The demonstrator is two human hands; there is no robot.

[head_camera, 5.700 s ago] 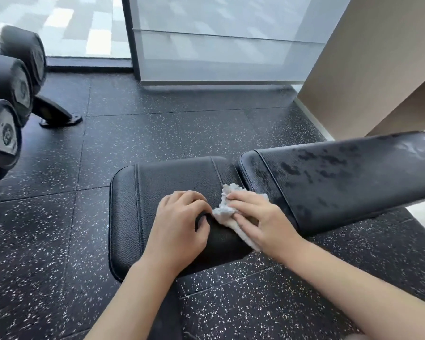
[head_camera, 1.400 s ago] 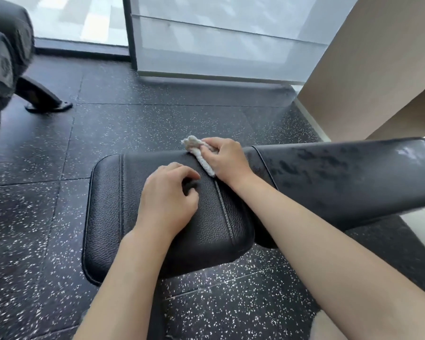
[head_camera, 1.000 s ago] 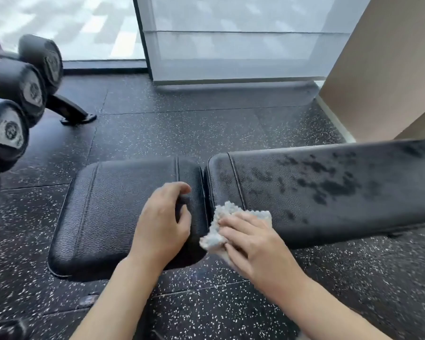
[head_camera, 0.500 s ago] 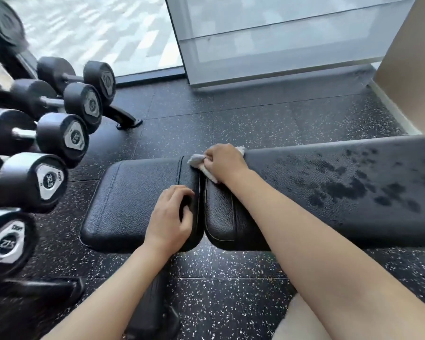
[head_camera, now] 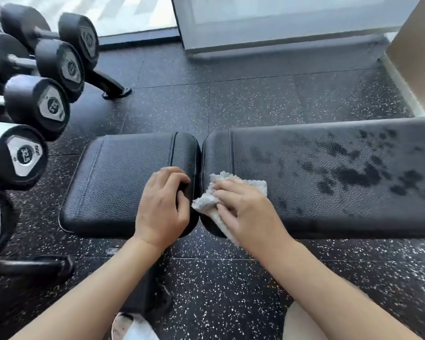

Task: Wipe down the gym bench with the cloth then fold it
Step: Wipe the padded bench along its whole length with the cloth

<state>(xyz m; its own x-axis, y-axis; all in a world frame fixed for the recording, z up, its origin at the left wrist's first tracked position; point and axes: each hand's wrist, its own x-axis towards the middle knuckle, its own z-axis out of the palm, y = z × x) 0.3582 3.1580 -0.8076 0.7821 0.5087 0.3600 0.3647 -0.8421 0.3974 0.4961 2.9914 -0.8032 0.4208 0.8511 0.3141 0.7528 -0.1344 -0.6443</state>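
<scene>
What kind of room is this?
Most likely a gym. A rack of dumbbells stands at the left, a padded black bench is being wiped with a cloth, and the floor is speckled rubber matting.

Both forearms are bare, with no sleeves showing. The left hand (head_camera: 163, 204) and right hand (head_camera: 249, 212) wear nothing. A pale shoe toe (head_camera: 133, 327) shows below.
</scene>
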